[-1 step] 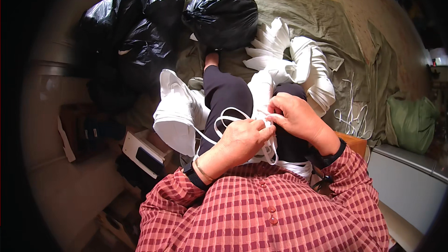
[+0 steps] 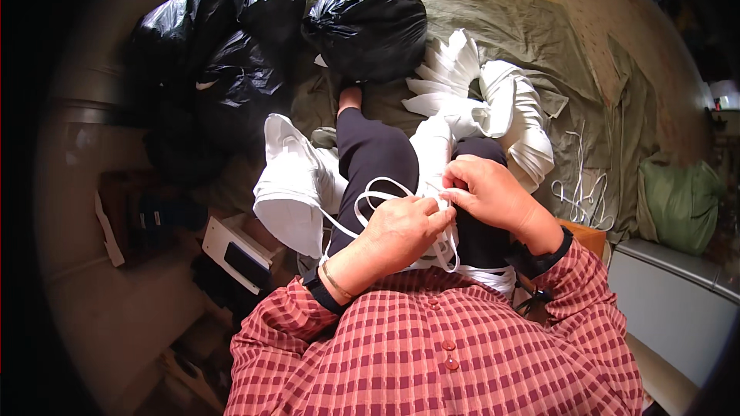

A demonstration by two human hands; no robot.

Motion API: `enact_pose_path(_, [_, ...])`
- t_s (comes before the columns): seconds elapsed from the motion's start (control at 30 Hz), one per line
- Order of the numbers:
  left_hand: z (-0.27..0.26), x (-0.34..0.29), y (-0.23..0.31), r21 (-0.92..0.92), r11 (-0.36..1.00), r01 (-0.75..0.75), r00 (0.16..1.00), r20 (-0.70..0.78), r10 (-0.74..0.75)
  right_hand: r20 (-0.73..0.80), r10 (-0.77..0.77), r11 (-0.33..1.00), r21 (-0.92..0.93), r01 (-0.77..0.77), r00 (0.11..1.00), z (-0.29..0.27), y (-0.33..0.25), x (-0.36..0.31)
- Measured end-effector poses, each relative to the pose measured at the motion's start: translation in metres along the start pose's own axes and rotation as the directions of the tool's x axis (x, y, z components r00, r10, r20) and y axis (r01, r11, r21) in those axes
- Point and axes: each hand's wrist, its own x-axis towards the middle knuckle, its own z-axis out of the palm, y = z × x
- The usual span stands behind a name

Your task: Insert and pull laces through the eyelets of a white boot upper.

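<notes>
Over my lap lies a white shoe upper, stretched between my legs, its near end hidden by my hands. A white shoelace loops out beside my left hand, whose fingers are closed on the lace close to the upper. My right hand pinches at the same spot, thumb and forefinger together on lace at the upper's edge. More lace hangs in loops below the fingers. Left of my leg stands a stack of white shoe uppers, and the lace trails past it.
Further stacked white uppers curve on the green cloth ahead. Loose white laces lie to the right, near a green bag and a grey box. Black plastic bags fill the far left; a white drawer holds a dark phone-like slab.
</notes>
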Motion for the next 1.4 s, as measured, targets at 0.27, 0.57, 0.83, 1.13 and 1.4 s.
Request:
enact_pose_path(0.27, [0.0, 0.001, 0.001, 0.038, 0.998, 0.057, 0.998, 0.036, -0.058, 0.549, 0.206, 0.191, 0.789, -0.584, 0.81, -0.007, 0.014, 0.028])
enact_pose_path(0.57, [0.005, 0.001, 0.0, 0.063, 0.998, 0.028, 0.999, 0.026, -0.03, -0.109, 0.039, 0.991, 0.129, -0.025, 0.993, 0.001, -0.001, 0.021])
enact_pose_path(0.83, [0.003, 0.0, 0.001, 0.059, 0.998, 0.03, 1.0, 0.005, -0.031, -0.275, -0.318, 0.915, -0.34, 0.218, 0.907, 0.007, -0.013, 0.004])
enact_pose_path(1.13, [0.005, -0.001, 0.001, 0.071, 0.997, 0.028, 0.999, 0.018, -0.029, -0.162, -0.512, 0.717, -0.621, 0.316, 0.844, 0.012, 0.0, -0.004])
enact_pose_path(1.4, [0.006, -0.003, -0.001, 0.047, 0.999, 0.02, 1.0, 0.011, -0.021, -0.165, -0.607, 0.66, -0.65, 0.377, 0.778, 0.019, 0.006, 0.002])
